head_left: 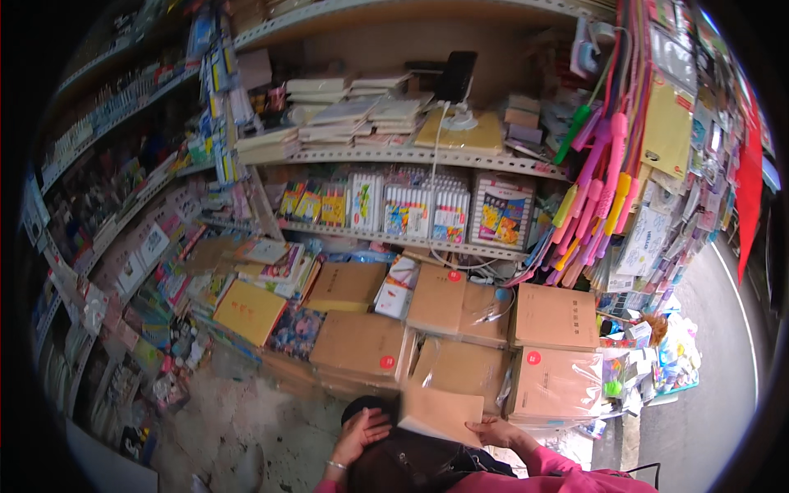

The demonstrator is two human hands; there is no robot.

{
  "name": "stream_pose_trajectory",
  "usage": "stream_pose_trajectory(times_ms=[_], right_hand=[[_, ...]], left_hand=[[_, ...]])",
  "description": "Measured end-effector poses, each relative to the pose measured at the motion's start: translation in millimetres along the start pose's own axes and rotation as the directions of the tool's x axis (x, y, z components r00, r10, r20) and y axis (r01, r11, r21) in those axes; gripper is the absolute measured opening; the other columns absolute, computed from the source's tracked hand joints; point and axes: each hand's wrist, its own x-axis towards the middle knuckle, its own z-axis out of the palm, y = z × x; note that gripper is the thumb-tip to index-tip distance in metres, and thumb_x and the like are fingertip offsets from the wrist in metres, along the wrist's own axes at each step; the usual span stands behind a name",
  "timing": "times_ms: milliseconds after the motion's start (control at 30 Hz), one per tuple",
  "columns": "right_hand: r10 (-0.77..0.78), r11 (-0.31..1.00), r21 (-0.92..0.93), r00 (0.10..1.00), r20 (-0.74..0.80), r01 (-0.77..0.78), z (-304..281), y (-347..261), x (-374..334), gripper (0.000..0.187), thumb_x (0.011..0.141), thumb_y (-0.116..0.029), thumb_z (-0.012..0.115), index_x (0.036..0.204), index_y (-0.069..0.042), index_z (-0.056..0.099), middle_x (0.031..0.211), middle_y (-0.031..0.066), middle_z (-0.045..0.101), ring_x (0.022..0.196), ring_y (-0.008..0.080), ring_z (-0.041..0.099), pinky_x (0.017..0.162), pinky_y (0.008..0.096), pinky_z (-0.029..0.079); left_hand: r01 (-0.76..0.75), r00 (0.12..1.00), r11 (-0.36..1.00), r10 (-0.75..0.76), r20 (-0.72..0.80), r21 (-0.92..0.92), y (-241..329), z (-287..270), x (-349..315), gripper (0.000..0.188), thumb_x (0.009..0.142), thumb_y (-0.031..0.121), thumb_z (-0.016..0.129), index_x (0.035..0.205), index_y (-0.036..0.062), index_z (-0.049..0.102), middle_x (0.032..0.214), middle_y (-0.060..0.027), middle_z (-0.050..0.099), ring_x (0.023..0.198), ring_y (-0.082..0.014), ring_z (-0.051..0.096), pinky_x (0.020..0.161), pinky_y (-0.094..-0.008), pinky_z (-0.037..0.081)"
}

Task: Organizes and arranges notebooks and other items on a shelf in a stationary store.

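Note:
My right hand (498, 430) grips the right edge of a thin brown-covered notebook (446, 411), thumb on top of its cover. The notebook lies tilted in front of my body, over a dark bag or garment (403, 460). To its left, my left hand (362, 431) is raised with its fingers stretched out, holding nothing and apart from the notebook. Just beyond the notebook are plastic-wrapped stacks of similar brown notebooks, such as the front right stack (557, 384) and the front left stack (358, 341).
A white-edged shelf (370, 158) at the back bears book piles and a phone on a stand (457, 82). Boxed marker sets (427, 205) stand below. Colourful straps (612, 156) hang at the right. A yellow book (249, 311) lies left, beside grey floor (238, 419).

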Motion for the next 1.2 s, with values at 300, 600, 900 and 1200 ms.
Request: stream_pose_trajectory(times_ms=[300,600,900,1200], right_hand=[[-0.184,0.982,0.070,0.979,0.084,0.178,10,-25,7,0.033,0.089,-0.021,0.059,0.118,-0.004,0.055,0.111,0.0071,0.061,0.097,0.0190,0.061,0.083,0.0373,0.051],[-0.429,0.891,-0.083,0.888,0.166,0.446,159,-135,151,0.036,0.086,-0.029,0.062,0.110,-0.003,0.056,0.094,0.0085,0.063,0.078,0.0188,0.062,0.065,0.0308,0.051],[-0.326,0.941,0.148,0.932,0.160,0.304,157,-198,196,0.024,0.087,-0.018,0.058,0.103,-0.001,0.057,0.083,0.0117,0.062,0.066,0.0216,0.061,0.059,0.0283,0.051],[-0.582,0.808,-0.145,0.812,-0.047,0.571,118,-278,189,0.042,0.089,-0.028,0.058,0.114,0.005,0.050,0.093,0.0122,0.063,0.076,0.0201,0.062,0.064,0.0288,0.051]], left_hand=[[-0.019,0.999,0.991,0.015,-0.035,-0.135,-9,-11,3,0.041,0.096,0.031,0.046,0.117,-0.0034,0.049,0.114,-0.0214,0.058,0.103,-0.0305,0.060,0.087,-0.0379,0.051],[0.021,0.998,0.996,-0.026,-0.058,-0.081,-2,-6,4,0.039,0.096,0.029,0.044,0.118,-0.0027,0.047,0.115,-0.0233,0.056,0.104,-0.0315,0.059,0.089,-0.0394,0.050],[-0.046,0.989,0.997,0.036,-0.143,-0.067,21,-64,31,0.037,0.092,0.026,0.054,0.120,0.0037,0.047,0.113,-0.0194,0.058,0.095,-0.0299,0.062,0.082,-0.0381,0.052],[-0.139,0.709,0.761,0.523,-0.472,0.634,74,-147,179,0.047,0.081,0.027,0.067,0.114,-0.0014,0.050,0.102,-0.0109,0.060,0.092,-0.0217,0.056,0.082,-0.0307,0.044]])
